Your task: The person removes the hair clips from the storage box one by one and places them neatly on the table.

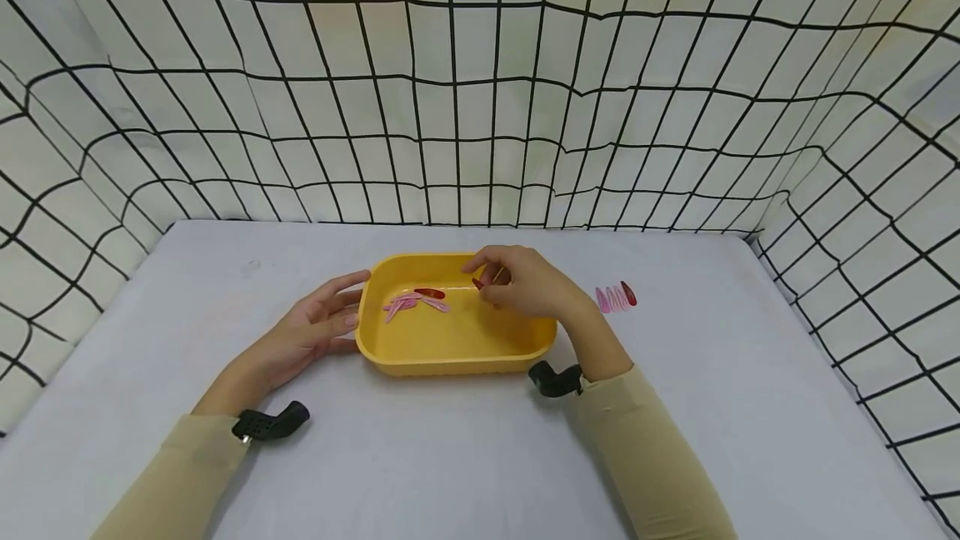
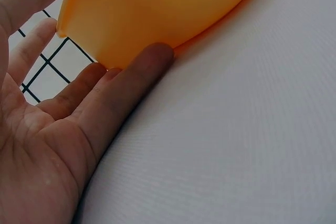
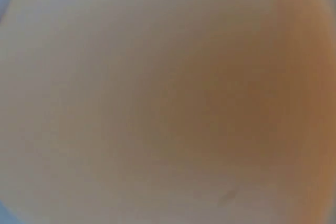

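Note:
A yellow tray (image 1: 450,367) sits on the white table. My left hand (image 1: 311,323) rests against its left end, fingers spread and fairly straight along the wall; the left wrist view shows these fingers (image 2: 131,80) at the tray's outer side (image 2: 152,9). Over the right part of the tray, my right hand (image 1: 525,280) pinches a small red hair clip (image 1: 477,282) between thumb and fingers, most of it hidden. In the tray's left half lie several pink hair clips (image 1: 405,301) in a loose pile and a red hair clip (image 1: 430,293). The right wrist view is a blur.
Right of the tray, several pink hair clips (image 1: 611,299) lie in a row beside a red clip (image 1: 628,293). Black netting (image 1: 472,140) over white sheeting rises behind the table (image 1: 465,457) and along both sides. Dark bands are on both wrists.

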### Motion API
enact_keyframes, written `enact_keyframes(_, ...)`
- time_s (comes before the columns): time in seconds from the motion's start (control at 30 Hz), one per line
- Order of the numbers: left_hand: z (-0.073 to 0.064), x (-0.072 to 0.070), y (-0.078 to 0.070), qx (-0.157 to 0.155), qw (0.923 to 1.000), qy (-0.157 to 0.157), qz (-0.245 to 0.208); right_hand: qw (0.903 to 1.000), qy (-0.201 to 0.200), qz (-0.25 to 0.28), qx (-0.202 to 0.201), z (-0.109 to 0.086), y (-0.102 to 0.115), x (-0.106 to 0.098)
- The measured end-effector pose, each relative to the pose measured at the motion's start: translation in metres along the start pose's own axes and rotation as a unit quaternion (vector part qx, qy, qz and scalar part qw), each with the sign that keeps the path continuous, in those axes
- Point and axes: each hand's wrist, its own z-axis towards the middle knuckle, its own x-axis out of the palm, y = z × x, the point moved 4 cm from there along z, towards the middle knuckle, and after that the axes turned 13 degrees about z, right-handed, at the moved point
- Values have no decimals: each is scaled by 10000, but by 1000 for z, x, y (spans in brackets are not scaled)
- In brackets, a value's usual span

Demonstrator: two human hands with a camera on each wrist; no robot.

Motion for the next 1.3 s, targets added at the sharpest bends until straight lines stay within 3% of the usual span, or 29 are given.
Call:
enact_keyframes(0.2,0,0,1,13,10000,2,-34,9970,-339,698,-57,-4,-3,-20)
enact_keyframes(0.4,3,1,1,24,10000,52,-6,9862,-1060,1264,-140,-23,-13,-60)
enact_keyframes(0.67,2,0,0,-6,10000,19,12,9804,-1673,1036,131,-68,-49,-109)
enact_keyframes(0.8,-1,1,1,-65,9999,-67,61,9733,-2062,990,185,-81,-62,-127)
enact_keyframes(0.93,-2,2,3,-96,9999,-53,104,9658,-2323,1131,221,-86,-70,-136)
enact_keyframes(1.1,-3,1,3,-23,9999,-82,76,9661,-2345,1023,332,-86,-79,-142)
enact_keyframes(1.3,1,1,2,-34,10000,-30,19,9634,-2365,991,779,-93,-95,-148)
